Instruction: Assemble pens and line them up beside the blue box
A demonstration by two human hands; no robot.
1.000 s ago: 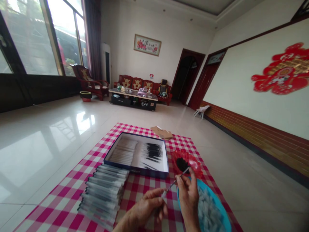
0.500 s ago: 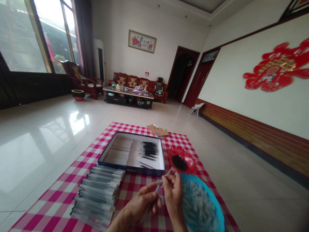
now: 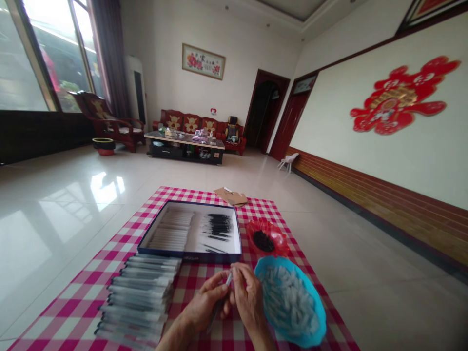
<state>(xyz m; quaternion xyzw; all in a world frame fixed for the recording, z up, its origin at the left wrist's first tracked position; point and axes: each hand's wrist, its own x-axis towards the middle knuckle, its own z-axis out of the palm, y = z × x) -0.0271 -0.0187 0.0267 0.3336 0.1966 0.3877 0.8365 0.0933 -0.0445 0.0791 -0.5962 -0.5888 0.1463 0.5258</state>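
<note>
My left hand (image 3: 206, 303) is closed around the barrel of a slim, pale pen (image 3: 229, 279), which slants up and away from me. At its upper end, the fingers of my right hand (image 3: 248, 298) pinch together on the tip and hide it. Left of my hands, a stack of clear pens with dark ends (image 3: 136, 297) lies in a row. Beside my right hand stands a blue bowl (image 3: 321, 298) full of translucent pen caps (image 3: 288, 302). Just behind it, a red flower-shaped bowl (image 3: 281, 240) holds small black pieces (image 3: 263, 240).
A shallow box (image 3: 196, 239) beyond my hands holds pale thin tubes (image 3: 171, 229) on its left and black thin sticks (image 3: 219, 225) on its right. Flat cardboard (image 3: 233, 196) lies at the far edge of the checked tablecloth (image 3: 71, 312). A low table (image 3: 185, 151) stands farther off.
The view has swung a little to the right. My right fingers have drawn in along the pen toward my left hand, and less of the pen shows between the hands.
</note>
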